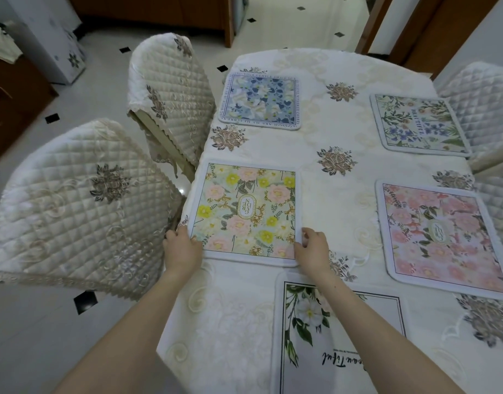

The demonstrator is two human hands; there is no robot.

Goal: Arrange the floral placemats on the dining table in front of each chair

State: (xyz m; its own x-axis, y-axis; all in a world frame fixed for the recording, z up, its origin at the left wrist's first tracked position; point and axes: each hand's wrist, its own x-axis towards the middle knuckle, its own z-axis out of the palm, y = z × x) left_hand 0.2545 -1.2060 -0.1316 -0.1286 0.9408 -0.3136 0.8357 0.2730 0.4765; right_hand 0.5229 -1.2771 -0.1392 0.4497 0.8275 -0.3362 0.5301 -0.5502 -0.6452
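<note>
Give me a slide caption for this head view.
Both hands square the yellow mat before the near-left chair; four other mats already laid.

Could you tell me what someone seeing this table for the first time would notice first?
Probably the yellow and pink floral placemat at the table's left edge, with the left hand and right hand gripping its two near corners. Next, the other bright mats: a blue floral placemat beyond it, and a pink floral placemat across on the right, all on the cream embroidered tablecloth.

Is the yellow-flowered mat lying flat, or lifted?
Flat. The yellow-flowered mat lies spread on the tablecloth; left hand and right hand hold its near corners.
</note>
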